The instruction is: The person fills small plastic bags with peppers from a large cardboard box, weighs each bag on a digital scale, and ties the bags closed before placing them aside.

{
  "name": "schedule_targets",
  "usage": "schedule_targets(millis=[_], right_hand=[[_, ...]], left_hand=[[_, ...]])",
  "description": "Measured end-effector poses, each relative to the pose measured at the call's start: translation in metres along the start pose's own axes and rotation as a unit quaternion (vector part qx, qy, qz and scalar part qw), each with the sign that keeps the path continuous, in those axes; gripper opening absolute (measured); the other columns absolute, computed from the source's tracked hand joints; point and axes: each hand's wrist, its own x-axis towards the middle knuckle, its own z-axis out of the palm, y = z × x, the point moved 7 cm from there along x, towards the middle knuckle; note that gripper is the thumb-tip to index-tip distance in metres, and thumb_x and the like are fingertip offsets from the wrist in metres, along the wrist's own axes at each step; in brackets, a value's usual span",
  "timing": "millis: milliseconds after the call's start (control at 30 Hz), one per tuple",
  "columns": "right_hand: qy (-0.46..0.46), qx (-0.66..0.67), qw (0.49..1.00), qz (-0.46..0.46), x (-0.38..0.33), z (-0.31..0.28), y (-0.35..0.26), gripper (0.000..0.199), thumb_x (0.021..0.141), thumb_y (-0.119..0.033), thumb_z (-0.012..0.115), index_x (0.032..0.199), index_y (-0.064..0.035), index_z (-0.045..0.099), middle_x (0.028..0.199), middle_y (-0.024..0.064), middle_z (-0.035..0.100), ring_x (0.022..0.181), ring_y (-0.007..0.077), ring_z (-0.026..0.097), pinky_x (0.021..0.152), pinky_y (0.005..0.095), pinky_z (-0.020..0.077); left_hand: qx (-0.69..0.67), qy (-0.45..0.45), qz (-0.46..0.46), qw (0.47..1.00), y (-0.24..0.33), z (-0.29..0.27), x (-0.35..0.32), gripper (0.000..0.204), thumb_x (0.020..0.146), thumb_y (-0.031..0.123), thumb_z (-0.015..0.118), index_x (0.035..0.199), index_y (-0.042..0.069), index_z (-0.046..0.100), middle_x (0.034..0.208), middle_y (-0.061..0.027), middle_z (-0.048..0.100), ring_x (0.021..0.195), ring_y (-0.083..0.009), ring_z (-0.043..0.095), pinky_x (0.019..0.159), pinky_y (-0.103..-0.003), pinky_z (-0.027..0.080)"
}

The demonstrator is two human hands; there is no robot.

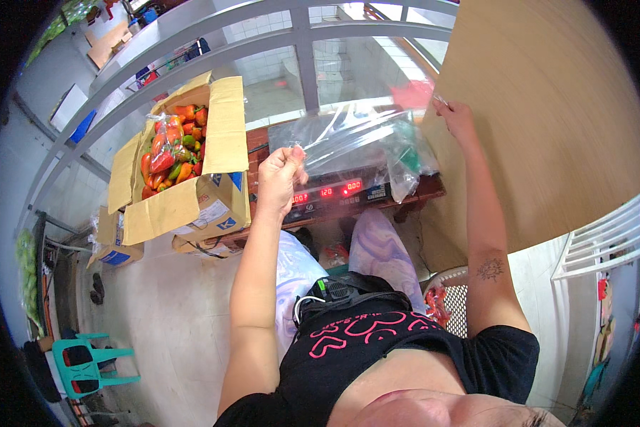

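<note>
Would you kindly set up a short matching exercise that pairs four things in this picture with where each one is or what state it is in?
Things:
1. clear plastic bag
2. cardboard box
3. weighing scale
4. turquoise plastic chair

Places or states:
A. flaps open, filled with red, orange and green peppers
B. on the floor at the lower left
C. stretched between the left hand and the right hand
D. on the wooden table, red digits lit

Pairs: 1-C, 2-A, 3-D, 4-B
</note>
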Motion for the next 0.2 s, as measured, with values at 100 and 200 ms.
schedule_targets(millis=[100,200], right_hand=[[-0.027,-0.013,0.999,0.020,-0.005,0.006,-0.005,0.050,0.074,-0.048,0.060,0.067,0.0021,0.062,0.053,0.0089,0.053,0.051,0.0150,0.050,0.051,0.0316,0.0399],[-0.020,-0.019,1.000,0.006,-0.009,0.014,-0.006,0.052,0.074,-0.049,0.060,0.067,0.0018,0.062,0.054,0.0090,0.054,0.051,0.0155,0.050,0.051,0.0316,0.0404]], left_hand=[[0.035,0.052,-0.040,0.997,0.000,-0.014,-0.002,0.031,0.082,0.032,0.059,0.067,0.005,0.053,0.056,0.0023,0.044,0.045,-0.0051,0.038,0.043,-0.021,0.037],[0.024,0.044,0.009,0.999,0.008,-0.004,-0.004,0.033,0.081,0.034,0.059,0.074,0.002,0.052,0.059,0.0017,0.047,0.049,-0.0065,0.045,0.049,-0.019,0.041]])
